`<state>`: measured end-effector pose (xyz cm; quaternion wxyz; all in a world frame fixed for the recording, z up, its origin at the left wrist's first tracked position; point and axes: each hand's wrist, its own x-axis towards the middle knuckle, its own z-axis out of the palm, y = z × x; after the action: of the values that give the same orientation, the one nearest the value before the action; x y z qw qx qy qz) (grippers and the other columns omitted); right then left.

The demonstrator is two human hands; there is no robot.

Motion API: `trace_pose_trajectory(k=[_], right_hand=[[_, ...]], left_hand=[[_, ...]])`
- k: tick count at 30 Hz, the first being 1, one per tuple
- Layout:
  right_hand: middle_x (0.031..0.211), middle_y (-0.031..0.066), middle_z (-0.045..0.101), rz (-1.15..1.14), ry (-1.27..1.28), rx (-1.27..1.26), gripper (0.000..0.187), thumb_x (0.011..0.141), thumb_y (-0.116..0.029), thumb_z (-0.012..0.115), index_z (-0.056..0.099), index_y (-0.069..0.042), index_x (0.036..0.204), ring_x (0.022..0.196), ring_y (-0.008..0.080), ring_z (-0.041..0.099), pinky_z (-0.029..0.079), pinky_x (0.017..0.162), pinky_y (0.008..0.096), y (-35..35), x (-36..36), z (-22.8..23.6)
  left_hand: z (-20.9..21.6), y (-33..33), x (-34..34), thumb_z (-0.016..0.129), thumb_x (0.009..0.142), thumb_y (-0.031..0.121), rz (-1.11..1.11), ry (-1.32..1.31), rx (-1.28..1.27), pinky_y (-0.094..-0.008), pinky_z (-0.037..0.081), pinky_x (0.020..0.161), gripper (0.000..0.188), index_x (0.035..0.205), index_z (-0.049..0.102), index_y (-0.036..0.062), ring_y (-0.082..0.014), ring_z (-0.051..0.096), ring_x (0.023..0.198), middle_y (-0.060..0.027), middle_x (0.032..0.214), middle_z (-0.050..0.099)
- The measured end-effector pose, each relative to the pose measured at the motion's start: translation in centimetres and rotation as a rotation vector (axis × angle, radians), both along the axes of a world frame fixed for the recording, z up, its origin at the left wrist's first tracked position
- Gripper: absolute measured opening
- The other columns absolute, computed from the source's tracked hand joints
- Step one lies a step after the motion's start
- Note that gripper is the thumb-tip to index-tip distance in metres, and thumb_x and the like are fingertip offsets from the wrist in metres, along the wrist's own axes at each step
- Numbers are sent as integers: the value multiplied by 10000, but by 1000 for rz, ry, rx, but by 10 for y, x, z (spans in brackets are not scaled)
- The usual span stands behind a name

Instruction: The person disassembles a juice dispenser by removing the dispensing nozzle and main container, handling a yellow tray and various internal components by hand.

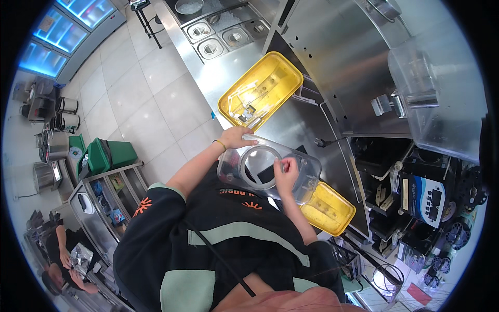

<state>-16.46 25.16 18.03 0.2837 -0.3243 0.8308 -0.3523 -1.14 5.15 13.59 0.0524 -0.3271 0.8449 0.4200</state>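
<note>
Head view: the left hand (238,138) grips the edge of a clear tub (307,167) near a yellow tray (283,73); the right hand (287,176) is curled over its ring (242,167), grip unclear. Firm left-hand support and light, even right-hand contact should keep it steady.

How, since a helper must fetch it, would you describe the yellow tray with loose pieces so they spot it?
Start at the steel counter and its lidded metal pans. The yellow tray lies below and right of them, just beyond the left hand. White pieces lie in it; the other yellow tray, partly hidden by the clear container, shows none.
</note>
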Motion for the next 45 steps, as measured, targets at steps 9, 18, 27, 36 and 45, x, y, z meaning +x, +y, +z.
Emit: trace_pose_trajectory(k=[9,18,27,36,45], right_hand=[[937,56,587,-525,-1295,-318,343,883,-335,560,537,-28,1034,856,143,567,484,735,262,-38,45,-37],[691,43,552,-714,-1012,-328,299,847,-307,625,503,-51,755,610,118,541,473,570,235,-66,59,-67],[724,62,578,-506,-1004,-395,241,830,-234,655,516,-48,766,619,122,557,502,616,247,-50,62,-67],[735,25,560,-776,-1204,-437,197,841,-223,639,539,-58,798,692,133,568,508,744,274,-52,63,-48],[761,25,594,-684,-1065,-333,259,832,-247,652,590,-2,886,685,112,573,509,682,232,-43,47,-44]], left_hand=[[3,-19,-10,398,815,653,-196,-124,125,-389,396,922,659,1144,553,103,-347,512,1081,-204,1117,544],[6,-17,-17,392,835,633,-269,-241,108,-406,382,938,617,1237,469,171,-359,486,1112,-206,1200,460],[5,-13,-18,401,844,610,-255,-232,89,-400,372,952,612,1231,477,142,-347,479,1131,-199,1204,481],[-9,-16,-12,383,822,648,-291,-164,93,-386,377,954,642,1210,510,153,-319,486,1138,-172,1212,516],[-11,-17,-9,371,818,662,-282,-99,32,-401,415,898,629,1186,521,175,-314,525,1081,-159,1146,552]])
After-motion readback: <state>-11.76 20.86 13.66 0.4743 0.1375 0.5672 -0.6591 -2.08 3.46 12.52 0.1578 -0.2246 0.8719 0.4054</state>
